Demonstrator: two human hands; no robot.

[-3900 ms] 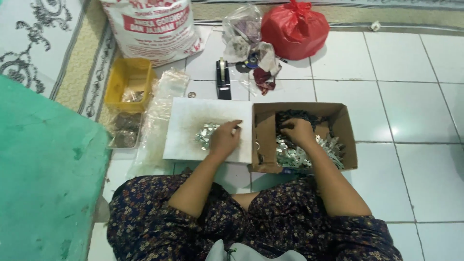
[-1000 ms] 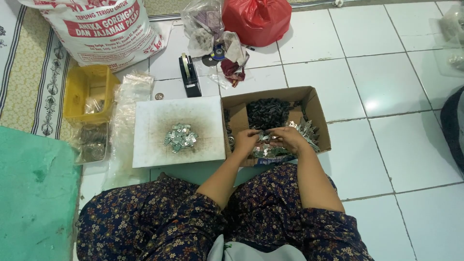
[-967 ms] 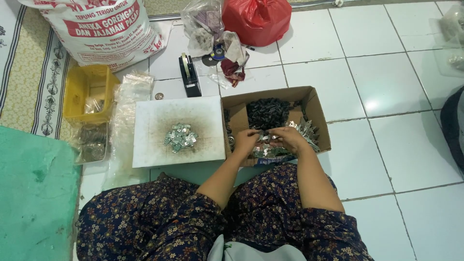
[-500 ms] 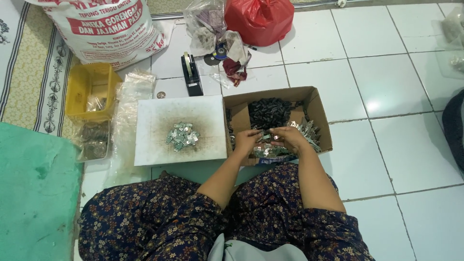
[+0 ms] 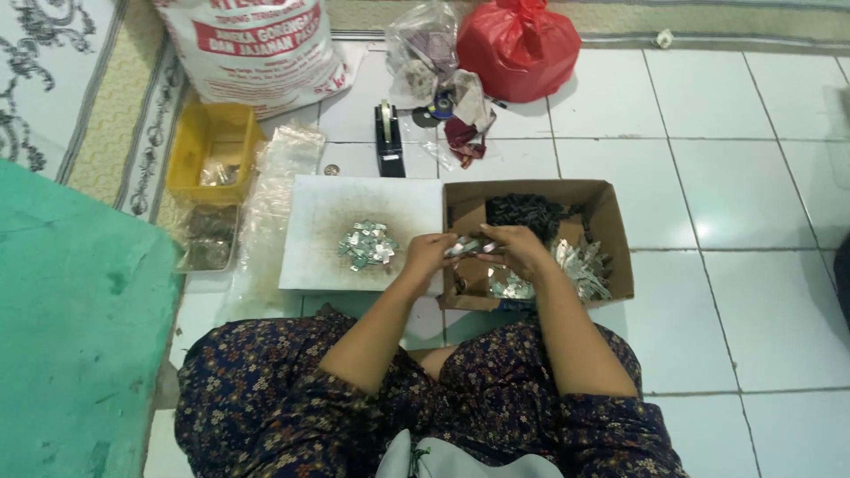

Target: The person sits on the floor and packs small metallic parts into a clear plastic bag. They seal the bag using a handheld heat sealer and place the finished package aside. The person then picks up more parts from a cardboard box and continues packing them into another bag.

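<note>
At frame centre, the left hand (image 5: 428,254) and right hand (image 5: 516,247) are meeting over the cardboard box (image 5: 611,230), both pinching a small silver strip (image 5: 467,247) between fingertips. A silver pile (image 5: 368,243) is lying on the white board (image 5: 310,257), centre-left.

We cannot make out what the small silvery pieces (image 5: 367,243) on the white board (image 5: 310,265) are; they are too small. Beside the board, our left hand (image 5: 428,255) and right hand (image 5: 513,248) cover whatever they pinch. The white sack (image 5: 257,44) beyond the board is cut off at the top edge.
</note>
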